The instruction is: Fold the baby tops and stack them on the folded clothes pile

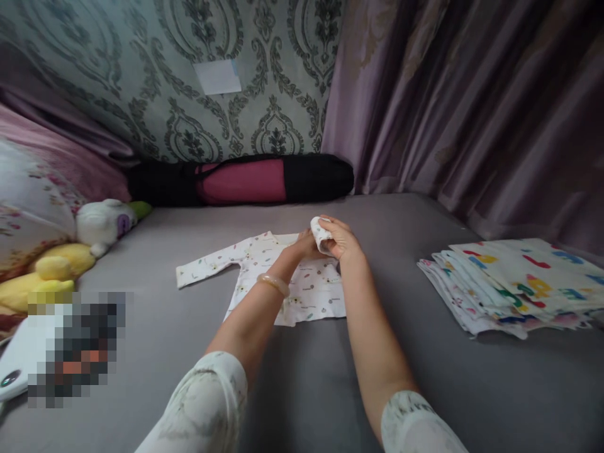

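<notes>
A small white long-sleeved baby shirt (pixel 264 267) with a scattered print lies spread on the grey bed sheet, one sleeve stretched out to the left. My right hand (pixel 343 240) pinches the other sleeve (pixel 321 229) near its end and lifts it above the shirt. Reaching across the shirt, my left hand (pixel 306 244) is at the same sleeve, wrist bent. Its fingers are mostly hidden behind the raised cloth and my right hand, so its grip does not show. A pale bangle (pixel 274 284) circles my left wrist.
A stack of folded printed cloths (pixel 514 277) lies to the right. On the left are plush toys (pixel 104 223), a flowered pillow (pixel 28 201) and a white, partly blurred device (pixel 33 352). A long black and pink bag (pixel 245 180) runs along the papered wall, beside purple curtains (pixel 401 94).
</notes>
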